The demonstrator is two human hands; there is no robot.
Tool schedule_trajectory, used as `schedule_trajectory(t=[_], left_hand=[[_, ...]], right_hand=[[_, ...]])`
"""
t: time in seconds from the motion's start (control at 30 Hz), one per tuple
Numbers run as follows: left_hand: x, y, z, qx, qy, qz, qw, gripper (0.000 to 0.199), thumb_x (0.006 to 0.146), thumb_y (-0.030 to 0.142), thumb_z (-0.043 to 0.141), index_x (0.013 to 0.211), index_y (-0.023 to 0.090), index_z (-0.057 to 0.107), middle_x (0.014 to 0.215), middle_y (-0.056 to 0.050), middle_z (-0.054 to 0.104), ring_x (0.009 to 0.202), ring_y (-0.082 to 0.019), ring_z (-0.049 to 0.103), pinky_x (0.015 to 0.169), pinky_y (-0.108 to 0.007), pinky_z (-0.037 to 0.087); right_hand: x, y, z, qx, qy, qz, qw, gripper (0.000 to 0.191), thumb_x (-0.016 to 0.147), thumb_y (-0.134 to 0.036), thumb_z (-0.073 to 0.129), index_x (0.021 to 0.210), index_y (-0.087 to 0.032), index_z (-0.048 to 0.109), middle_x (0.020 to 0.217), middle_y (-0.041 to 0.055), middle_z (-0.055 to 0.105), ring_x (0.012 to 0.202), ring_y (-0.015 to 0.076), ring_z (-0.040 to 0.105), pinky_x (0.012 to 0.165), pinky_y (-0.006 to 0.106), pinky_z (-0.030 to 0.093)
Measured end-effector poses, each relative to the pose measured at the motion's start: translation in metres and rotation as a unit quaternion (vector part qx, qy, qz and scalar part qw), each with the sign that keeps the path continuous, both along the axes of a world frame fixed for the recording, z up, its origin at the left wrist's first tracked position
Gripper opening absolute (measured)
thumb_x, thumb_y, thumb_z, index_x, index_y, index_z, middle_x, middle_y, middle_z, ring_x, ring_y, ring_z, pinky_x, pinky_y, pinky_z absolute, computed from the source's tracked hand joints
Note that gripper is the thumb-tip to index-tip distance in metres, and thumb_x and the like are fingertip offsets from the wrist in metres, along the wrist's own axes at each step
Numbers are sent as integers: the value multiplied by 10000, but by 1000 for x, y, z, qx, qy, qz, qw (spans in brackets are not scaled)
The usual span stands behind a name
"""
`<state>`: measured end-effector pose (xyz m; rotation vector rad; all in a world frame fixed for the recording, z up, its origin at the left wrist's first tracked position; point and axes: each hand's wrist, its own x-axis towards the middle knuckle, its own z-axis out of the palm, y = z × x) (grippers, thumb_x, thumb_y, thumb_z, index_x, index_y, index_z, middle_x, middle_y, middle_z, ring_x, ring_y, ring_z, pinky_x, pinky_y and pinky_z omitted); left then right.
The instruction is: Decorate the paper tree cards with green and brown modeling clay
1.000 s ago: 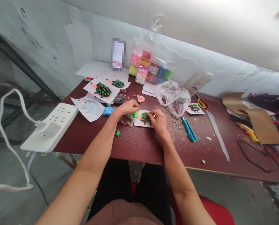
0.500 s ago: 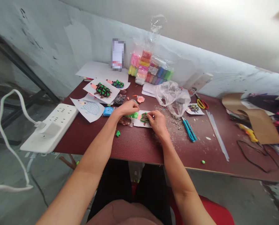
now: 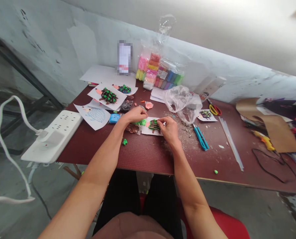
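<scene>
A small white card (image 3: 147, 131) lies on the dark red table, bearing a hedgehog figure (image 3: 154, 125) with a pink head, brown spikes and green bits. My right hand (image 3: 168, 128) is at the card's right side, thumb and fingers pinched at the spikes; anything between them is too small to name. Left of the card, my left hand (image 3: 136, 114) has its fingers closed just above a lump of green clay (image 3: 141, 122); whether they grip some of it is hidden. Under the green clay is a bag of brown clay (image 3: 133, 128). A small green piece (image 3: 124, 142) lies nearer the table's front edge.
At the left are hedgehog pictures (image 3: 94, 115) and a white power strip (image 3: 53, 136). Packs of coloured clay (image 3: 160, 74) and a plastic bag (image 3: 184, 103) stand behind. A teal cutter (image 3: 200, 137), scissors (image 3: 214, 109), clear sticks (image 3: 231, 144) and a yellow glue gun (image 3: 264, 140) are at the right.
My right hand has shifted slightly to the right, uncovering more of the hedgehog's spikes. My left hand stays almost where it was.
</scene>
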<state>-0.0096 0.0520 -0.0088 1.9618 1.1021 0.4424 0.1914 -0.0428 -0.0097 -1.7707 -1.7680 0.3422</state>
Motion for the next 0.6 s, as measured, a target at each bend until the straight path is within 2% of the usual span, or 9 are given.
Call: schedule_trajectory(t=[0.4, 0.6], left_hand=[[0, -3, 2, 10, 17, 3, 1000, 289, 702, 259, 543, 810, 117, 771, 732, -50, 709, 711, -192, 615, 636, -251, 446], [0, -2, 2, -1, 6, -2, 1000, 256, 689, 254, 548, 765, 127, 757, 699, -42, 696, 710, -194, 617, 643, -252, 445]], right_hand=[[-8, 0, 2, -17, -16, -5, 1000, 133, 875, -304, 700, 840, -205, 782, 861, 47, 715, 766, 176, 619, 721, 292, 419], [-10, 1, 0, -16, -28, -10, 999, 119, 877, -258, 676, 823, -215, 773, 854, 36, 708, 760, 173, 613, 706, 286, 409]])
